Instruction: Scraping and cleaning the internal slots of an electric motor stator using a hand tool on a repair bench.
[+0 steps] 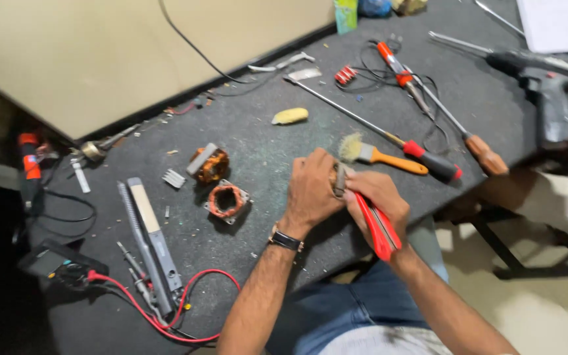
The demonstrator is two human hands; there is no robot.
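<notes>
My left hand (311, 190) wraps around a small brownish part, mostly hidden by the fingers, at the dark workbench's near edge. A wristwatch (285, 240) sits on that wrist. My right hand (381, 197) grips red-handled pliers (377, 227), whose metal jaws (340, 179) point up against the hidden part. Just behind the hands lies a small brush with an orange handle (379, 155). Left of the hands rest a copper-wound motor stator (225, 201) and a second copper-wound piece (209, 164).
A long screwdriver with a red and black handle (428, 156), a wooden-handled screwdriver (484, 152), an orange tool with wires (399, 72), a power drill (547, 85), a hair straightener (149, 240), a multimeter (60, 266) with red leads and a yellow piece (290, 116) lie on the workbench (264, 138).
</notes>
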